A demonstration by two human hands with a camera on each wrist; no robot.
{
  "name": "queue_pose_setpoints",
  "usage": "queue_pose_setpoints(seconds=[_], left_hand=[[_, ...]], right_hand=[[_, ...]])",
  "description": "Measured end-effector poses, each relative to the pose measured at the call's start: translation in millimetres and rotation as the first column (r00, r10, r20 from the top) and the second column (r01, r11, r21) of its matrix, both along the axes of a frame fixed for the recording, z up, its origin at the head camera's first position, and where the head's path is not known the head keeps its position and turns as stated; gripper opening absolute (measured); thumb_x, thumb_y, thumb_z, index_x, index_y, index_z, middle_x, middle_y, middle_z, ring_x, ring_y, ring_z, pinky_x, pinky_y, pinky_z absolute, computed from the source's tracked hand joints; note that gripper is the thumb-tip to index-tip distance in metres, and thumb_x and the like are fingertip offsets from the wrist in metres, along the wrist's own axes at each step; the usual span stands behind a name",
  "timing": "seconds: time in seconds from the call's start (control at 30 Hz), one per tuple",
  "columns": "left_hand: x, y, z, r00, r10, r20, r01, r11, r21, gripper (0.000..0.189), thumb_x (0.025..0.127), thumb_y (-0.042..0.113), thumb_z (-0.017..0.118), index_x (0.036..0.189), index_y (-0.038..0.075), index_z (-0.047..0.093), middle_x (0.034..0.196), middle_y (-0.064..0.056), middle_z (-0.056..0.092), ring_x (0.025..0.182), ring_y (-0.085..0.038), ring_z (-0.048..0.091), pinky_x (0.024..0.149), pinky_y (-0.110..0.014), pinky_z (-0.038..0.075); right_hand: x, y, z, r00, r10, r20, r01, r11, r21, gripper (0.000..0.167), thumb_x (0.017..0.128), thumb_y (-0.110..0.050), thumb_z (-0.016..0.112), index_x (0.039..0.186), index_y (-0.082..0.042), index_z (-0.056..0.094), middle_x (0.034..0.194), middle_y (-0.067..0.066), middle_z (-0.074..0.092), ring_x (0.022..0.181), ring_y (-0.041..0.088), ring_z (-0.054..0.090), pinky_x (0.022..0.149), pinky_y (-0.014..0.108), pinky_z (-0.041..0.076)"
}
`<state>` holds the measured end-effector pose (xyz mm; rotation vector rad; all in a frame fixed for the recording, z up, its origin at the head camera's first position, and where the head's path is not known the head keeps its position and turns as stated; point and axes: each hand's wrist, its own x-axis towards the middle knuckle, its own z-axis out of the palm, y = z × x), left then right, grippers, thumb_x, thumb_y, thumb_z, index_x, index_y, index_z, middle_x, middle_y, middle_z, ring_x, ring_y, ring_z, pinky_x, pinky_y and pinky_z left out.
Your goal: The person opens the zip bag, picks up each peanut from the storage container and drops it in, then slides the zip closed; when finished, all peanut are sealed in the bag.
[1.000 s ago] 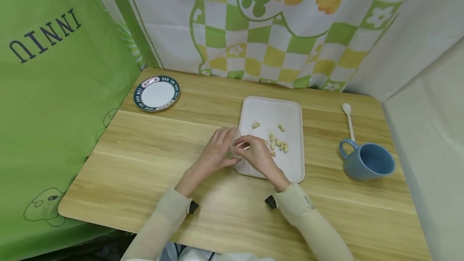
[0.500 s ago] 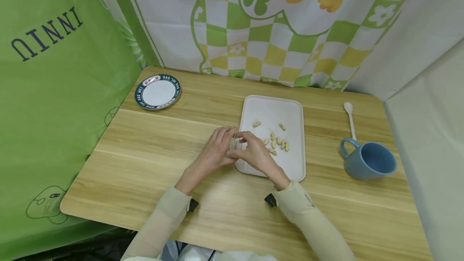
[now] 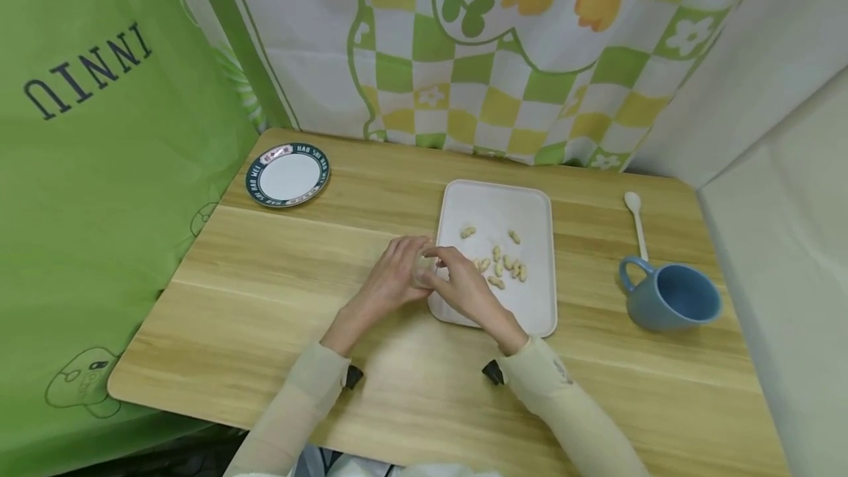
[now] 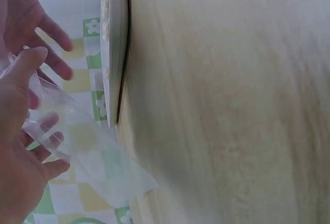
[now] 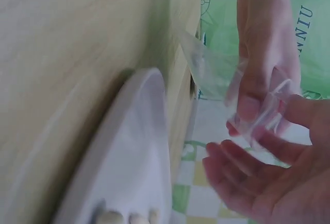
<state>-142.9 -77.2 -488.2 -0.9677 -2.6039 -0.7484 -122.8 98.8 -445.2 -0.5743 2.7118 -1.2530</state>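
1. Green-and-yellow checked cloth (image 3: 481, 61), hanging well beyond both hands
2. Wooden table (image 3: 265, 315), beneath them
3. White tray (image 3: 493, 201), partly under the right hand (image 3: 467, 285) and stretching away beyond it
4. Left hand (image 3: 387, 274), close beside the right, both pinching one clear plastic bag (image 4: 98, 154) between them
5. Blue mug (image 3: 665, 308), well right of the hands
6. Dark-rimmed plate (image 3: 288, 175), left and beyond
7. White spoon (image 3: 640, 234), far right, near the mug
8. Peanuts (image 3: 507, 261), on the tray, just beyond the right hand
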Motion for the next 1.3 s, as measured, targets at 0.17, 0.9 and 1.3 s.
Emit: queue_pose_setpoints(seconds=[0.17,0.9,1.3], left_hand=[[-2.9,-4.6,0.1,0.998,0.018,0.057,-0.021,0.998,0.067,0.086,0.069,0.023,0.087,0.136,0.001,0.038,0.122,-0.014,0.050,0.115,-0.031,0.045,0.099,-0.039,0.043],[-13.0,-10.0,3.4,0.972,0.025,0.233,-0.040,0.997,0.059,0.098,0.068,0.028,0.088,0.146,0.009,0.031,0.130,-0.014,0.041,0.121,-0.028,0.038,0.102,-0.043,0.042],[-13.4,-10.2,4.9,0.956,0.004,0.294,-0.044,0.990,0.132,0.092,0.071,0.025,0.085,0.146,0.009,0.033,0.132,-0.017,0.039,0.121,-0.031,0.040,0.100,-0.046,0.044]], right_hand=[[-9.9,18,11.0,0.994,-0.026,-0.110,0.020,0.999,-0.050,0.027,0.097,-0.021,0.058,0.118,-0.004,0.064,0.120,0.013,0.063,0.102,0.029,0.062,0.084,0.045,0.053],[-108.6,50,-25.7,0.964,-0.250,0.094,0.187,0.883,0.431,0.025,0.095,-0.028,0.060,0.096,-0.005,0.068,0.096,0.013,0.068,0.078,0.027,0.061,0.071,0.045,0.048],[-108.5,49,-29.7,0.938,-0.299,0.177,0.225,0.910,0.347,0.019,0.090,-0.019,0.067,0.090,0.000,0.069,0.089,0.013,0.068,0.073,0.023,0.060,0.065,0.035,0.050]])
